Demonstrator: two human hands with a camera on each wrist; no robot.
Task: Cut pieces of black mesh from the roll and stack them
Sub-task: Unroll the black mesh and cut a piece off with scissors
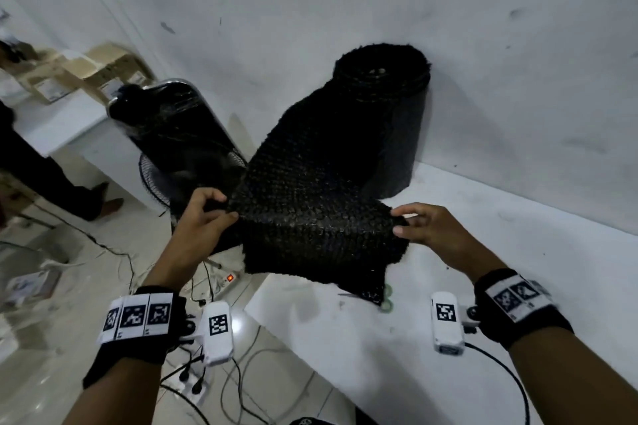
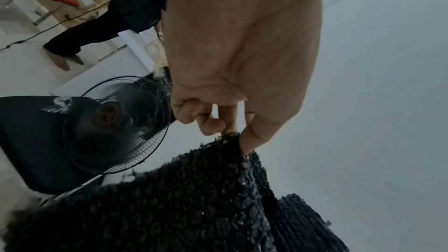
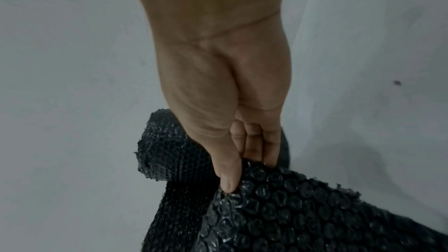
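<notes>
Head view shows the left hand [image 1: 203,217] and right hand [image 1: 423,226] each pinching a side edge of the mesh [image 1: 310,214], which runs away to the upright roll [image 1: 383,86] beyond.

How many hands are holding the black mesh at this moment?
2. The left hand pinches the left edge of the mesh; the right hand pinches the right edge. Both grips are at the fold, in front of the roll.
</notes>
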